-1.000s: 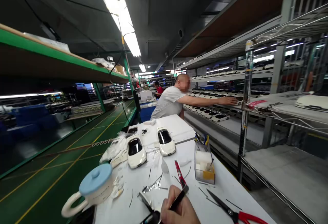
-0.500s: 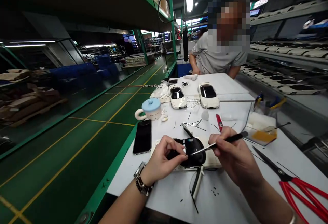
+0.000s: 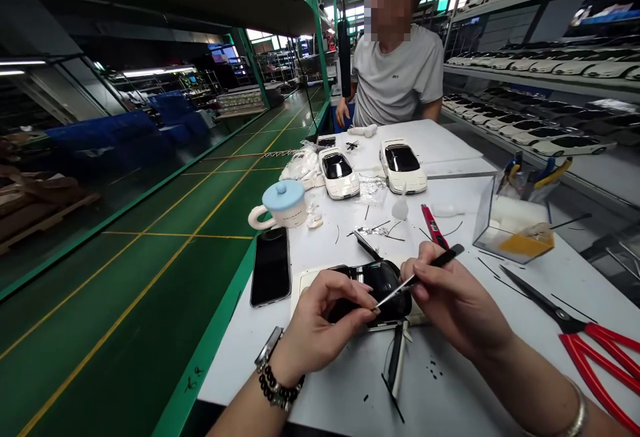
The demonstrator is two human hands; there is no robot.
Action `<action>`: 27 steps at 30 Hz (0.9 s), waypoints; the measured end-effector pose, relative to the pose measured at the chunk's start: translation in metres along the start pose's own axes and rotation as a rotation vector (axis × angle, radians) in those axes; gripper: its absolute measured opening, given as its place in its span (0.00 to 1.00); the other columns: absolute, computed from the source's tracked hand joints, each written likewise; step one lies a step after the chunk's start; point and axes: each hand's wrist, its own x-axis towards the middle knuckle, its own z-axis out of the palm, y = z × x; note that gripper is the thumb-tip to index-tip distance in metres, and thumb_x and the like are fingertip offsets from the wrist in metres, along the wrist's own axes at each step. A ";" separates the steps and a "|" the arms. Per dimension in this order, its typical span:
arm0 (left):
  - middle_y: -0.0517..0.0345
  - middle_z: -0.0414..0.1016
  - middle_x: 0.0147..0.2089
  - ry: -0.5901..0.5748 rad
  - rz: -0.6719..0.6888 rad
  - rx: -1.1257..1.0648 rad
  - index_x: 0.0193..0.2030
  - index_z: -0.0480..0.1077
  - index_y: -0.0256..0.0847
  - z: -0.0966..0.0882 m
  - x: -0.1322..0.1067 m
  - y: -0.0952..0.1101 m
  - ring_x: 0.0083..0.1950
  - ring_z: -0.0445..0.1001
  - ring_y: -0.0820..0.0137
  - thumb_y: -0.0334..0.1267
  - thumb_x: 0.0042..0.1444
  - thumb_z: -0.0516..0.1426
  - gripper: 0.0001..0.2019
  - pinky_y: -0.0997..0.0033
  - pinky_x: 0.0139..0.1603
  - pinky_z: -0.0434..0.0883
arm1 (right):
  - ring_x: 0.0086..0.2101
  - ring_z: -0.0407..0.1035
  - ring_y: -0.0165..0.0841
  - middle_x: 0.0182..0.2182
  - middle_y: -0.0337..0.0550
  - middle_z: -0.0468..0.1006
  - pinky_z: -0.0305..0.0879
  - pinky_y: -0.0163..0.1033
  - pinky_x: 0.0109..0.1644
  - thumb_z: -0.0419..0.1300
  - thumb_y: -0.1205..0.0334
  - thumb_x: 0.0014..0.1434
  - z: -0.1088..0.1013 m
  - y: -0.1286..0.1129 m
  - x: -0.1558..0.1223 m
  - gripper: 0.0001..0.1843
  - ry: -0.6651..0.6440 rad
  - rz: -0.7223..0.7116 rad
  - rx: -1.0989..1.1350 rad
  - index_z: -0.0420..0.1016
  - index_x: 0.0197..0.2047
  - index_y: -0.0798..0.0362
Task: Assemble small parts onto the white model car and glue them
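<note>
A white model car with a black roof (image 3: 383, 284) lies on the white table (image 3: 480, 384) right in front of me. My left hand (image 3: 320, 327) pinches at the car's near side, fingers closed on its black part. My right hand (image 3: 453, 300) grips a thin black-handled tool (image 3: 417, 277) like a pen; its metal tip points left and meets my left fingertips over the car. A black strip (image 3: 396, 367) hangs off the car toward me.
A black phone (image 3: 271, 274) lies left of the car, a blue-lidded white mug (image 3: 283, 204) behind it. Two white model cars (image 3: 340, 174) (image 3: 403, 165) sit farther back. Red-handled scissors (image 3: 590, 350), a clear box (image 3: 517, 227) and a red pen (image 3: 433, 225) are on the right. A person in a white shirt (image 3: 397, 77) sits across.
My view dropped from the far shelves down to the table. Both my hands came into view on the car. The person opposite drew the arm back from the rack and turned toward the table.
</note>
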 end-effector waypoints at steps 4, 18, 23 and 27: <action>0.64 0.78 0.35 0.011 0.025 -0.035 0.42 0.59 0.43 0.003 0.002 0.002 0.39 0.77 0.75 0.21 0.56 0.58 0.15 0.61 0.54 0.72 | 0.24 0.56 0.28 0.17 0.36 0.63 0.57 0.29 0.30 0.68 0.59 0.50 0.000 0.000 0.001 0.14 0.017 0.010 0.000 0.65 0.27 0.50; 0.62 0.78 0.35 0.013 0.033 0.003 0.42 0.58 0.43 0.001 0.001 0.002 0.39 0.76 0.73 0.20 0.56 0.58 0.16 0.60 0.53 0.73 | 0.23 0.55 0.28 0.17 0.35 0.62 0.55 0.30 0.29 0.68 0.60 0.48 0.001 0.001 0.003 0.15 0.036 0.042 -0.003 0.64 0.26 0.51; 0.62 0.78 0.35 0.011 0.022 0.015 0.43 0.58 0.43 0.001 -0.001 0.002 0.40 0.77 0.71 0.21 0.56 0.58 0.16 0.58 0.53 0.73 | 0.23 0.55 0.27 0.17 0.35 0.62 0.55 0.31 0.29 0.69 0.59 0.48 0.002 0.002 0.002 0.15 0.036 0.035 -0.010 0.64 0.27 0.51; 0.62 0.78 0.35 0.009 0.017 0.009 0.42 0.58 0.43 0.001 0.000 0.002 0.38 0.76 0.73 0.21 0.56 0.57 0.16 0.58 0.54 0.73 | 0.23 0.55 0.27 0.16 0.35 0.62 0.55 0.31 0.28 0.68 0.59 0.48 0.004 0.002 0.002 0.15 0.038 0.031 -0.033 0.63 0.27 0.51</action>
